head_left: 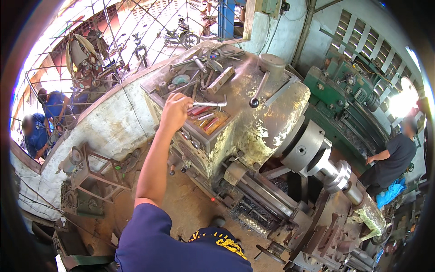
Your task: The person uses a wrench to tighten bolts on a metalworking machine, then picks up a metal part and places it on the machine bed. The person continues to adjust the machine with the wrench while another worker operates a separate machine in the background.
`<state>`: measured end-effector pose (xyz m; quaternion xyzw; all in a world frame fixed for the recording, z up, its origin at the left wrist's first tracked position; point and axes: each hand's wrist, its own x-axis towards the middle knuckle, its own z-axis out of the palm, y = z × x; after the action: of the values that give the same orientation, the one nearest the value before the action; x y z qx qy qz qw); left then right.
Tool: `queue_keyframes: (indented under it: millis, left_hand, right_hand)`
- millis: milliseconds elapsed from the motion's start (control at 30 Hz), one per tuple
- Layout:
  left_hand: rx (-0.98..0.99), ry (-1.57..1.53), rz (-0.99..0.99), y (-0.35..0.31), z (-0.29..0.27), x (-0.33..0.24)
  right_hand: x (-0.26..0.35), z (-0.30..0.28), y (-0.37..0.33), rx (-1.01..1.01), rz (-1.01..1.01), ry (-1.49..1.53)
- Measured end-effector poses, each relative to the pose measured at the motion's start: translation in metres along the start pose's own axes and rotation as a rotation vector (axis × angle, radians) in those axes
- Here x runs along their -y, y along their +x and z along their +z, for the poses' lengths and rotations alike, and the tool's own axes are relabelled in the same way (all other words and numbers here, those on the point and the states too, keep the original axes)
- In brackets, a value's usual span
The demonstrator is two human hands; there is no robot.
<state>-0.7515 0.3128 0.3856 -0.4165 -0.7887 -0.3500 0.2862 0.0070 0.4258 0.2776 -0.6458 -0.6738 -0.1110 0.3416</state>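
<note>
My left hand is closed around the end of a silvery L-shaped wrench, whose short bent end points to the right. It is raised over the top of the lathe headstock, just above a shallow tray of cutting tools with red and bare-metal shanks. Beyond the hand, a rectangular metal block lies among loose metal parts and rings. To the right stands a lever with a black knob. My right hand is not in view.
The lathe chuck grips a stepped shiny workpiece, and the carriage is below it. A green machine stands at the far right, with a person near it. A metal stand is at left; two people crouch beyond the wall.
</note>
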Motion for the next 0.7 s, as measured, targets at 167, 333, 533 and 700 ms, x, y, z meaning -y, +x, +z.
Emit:
queue_keyframes:
  millis: [167, 333, 533, 700]
  left_hand:
    - [0.013, -0.098, -0.041, -0.006, 0.008, 0.003]
    - [-0.146, -0.077, -0.053, -0.016, 0.021, -0.014]
    - [-0.288, -0.246, 0.051, -0.012, -0.009, -0.059]
    - [-0.306, -0.717, 0.412, -0.014, -0.087, -0.103]
  right_hand:
    - [0.112, 0.020, 0.018, 0.262, -0.063, 0.192]
    - [0.194, 0.032, 0.036, 0.444, -0.242, 0.257]
    - [0.247, 0.038, 0.061, 0.527, -0.560, 0.269]
    - [0.216, 0.042, 0.128, 0.402, -0.657, 0.167]
